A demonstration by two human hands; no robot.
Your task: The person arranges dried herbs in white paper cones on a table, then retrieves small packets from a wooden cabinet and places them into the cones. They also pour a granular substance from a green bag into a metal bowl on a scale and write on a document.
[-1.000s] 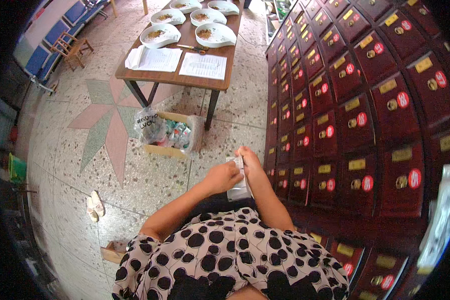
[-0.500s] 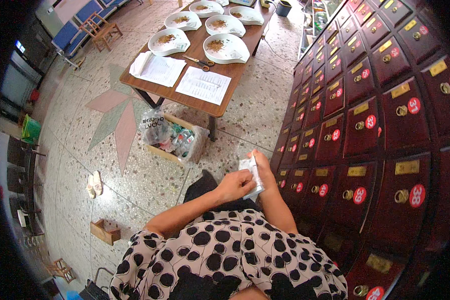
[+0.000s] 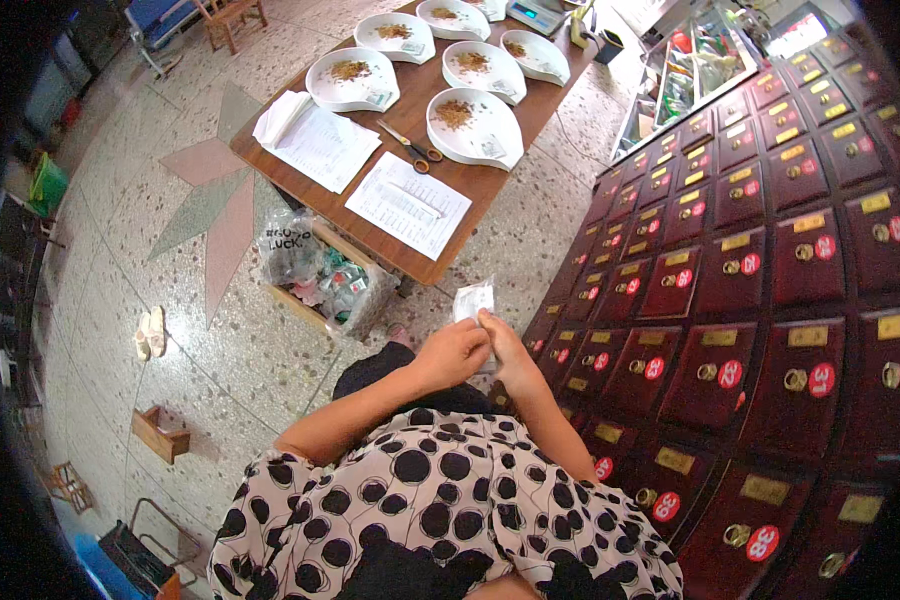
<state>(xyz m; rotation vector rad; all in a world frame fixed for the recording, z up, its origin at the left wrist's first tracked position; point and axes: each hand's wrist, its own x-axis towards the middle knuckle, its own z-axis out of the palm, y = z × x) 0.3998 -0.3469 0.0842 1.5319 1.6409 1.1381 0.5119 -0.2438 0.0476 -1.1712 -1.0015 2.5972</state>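
Note:
In front of my body, both hands are closed around a small white plastic packet (image 3: 475, 299) with faint print on it. Its crinkled upper end sticks out beyond my fingers, toward the table. My left hand (image 3: 454, 350) is curled, its fingertips pressed against the packet's near side. From the other side my right hand (image 3: 507, 345) grips it, thumb along its edge. The fingers cover the lower part of the packet, and whether it is one packet or a small stack cannot be made out.
Ahead is a brown table (image 3: 425, 266) with white trays (image 3: 480, 140) of dried brown bits, scissors (image 3: 410, 147) and papers (image 3: 410, 205). A lined box (image 3: 340, 295) of plastic waste stands beneath its edge. Dark red drawers (image 3: 710, 370) rise at right. A wooden drawer (image 3: 160, 433) lies on the floor.
My view has shifted, so the table and trays appear larger and closer. The packet's upper end now shows more beyond my hands, and my left hand has moved lower along it.

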